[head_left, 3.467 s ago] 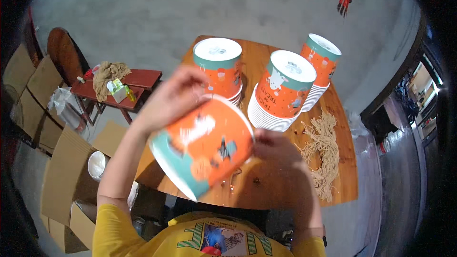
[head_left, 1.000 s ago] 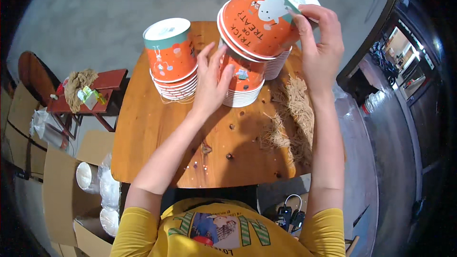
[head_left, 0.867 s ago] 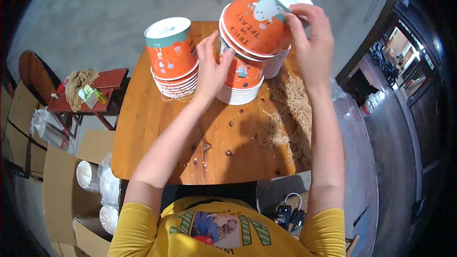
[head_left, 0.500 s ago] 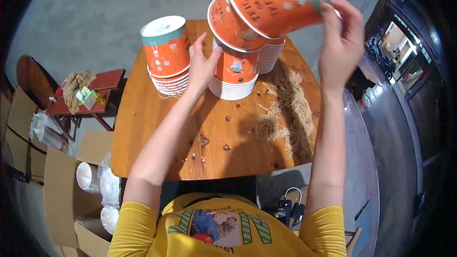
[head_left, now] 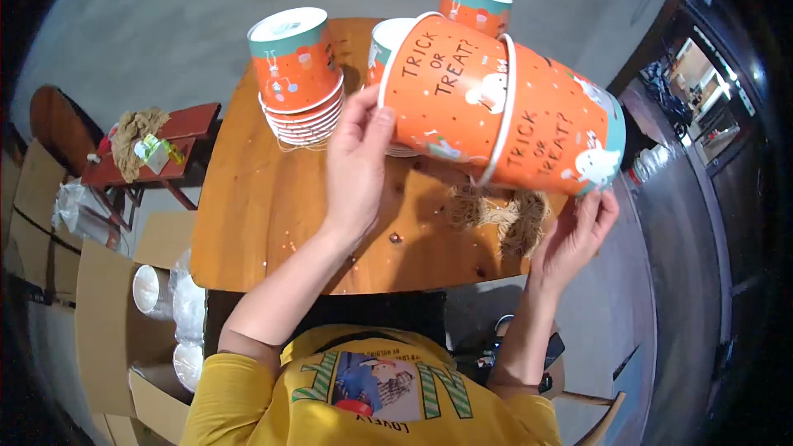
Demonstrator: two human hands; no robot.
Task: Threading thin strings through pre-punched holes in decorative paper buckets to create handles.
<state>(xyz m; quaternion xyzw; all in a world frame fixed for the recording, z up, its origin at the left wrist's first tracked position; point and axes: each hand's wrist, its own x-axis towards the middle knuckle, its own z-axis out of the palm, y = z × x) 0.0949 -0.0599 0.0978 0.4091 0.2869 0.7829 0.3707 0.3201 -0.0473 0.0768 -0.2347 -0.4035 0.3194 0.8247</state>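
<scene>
Two orange paper buckets, one partly inside the other, are held sideways above the table. My left hand (head_left: 355,169) is closed on the white rim of the left bucket (head_left: 438,74), thumb on its outside. Closed at the base edge of the right bucket (head_left: 541,128) is my right hand (head_left: 578,235). Both buckets carry ghost drawings and dark lettering; the right one ends in a teal band. Behind them, an upside-down stack of like buckets (head_left: 384,35) is mostly hidden. Another stack (head_left: 479,4) shows its top farther back, and a third (head_left: 293,74) stands left of my left hand.
A skein of tan twine (head_left: 516,223) lies on the wooden table (head_left: 248,231), partly below the held buckets. To the left is a red bench (head_left: 178,144) with more twine. An open cardboard box (head_left: 107,322) with white containers in plastic stands at lower left.
The two buckets have come down nearer to me and turned sideways. My left hand has left the middle stack and taken the rim. My right hand has moved down to the base end.
</scene>
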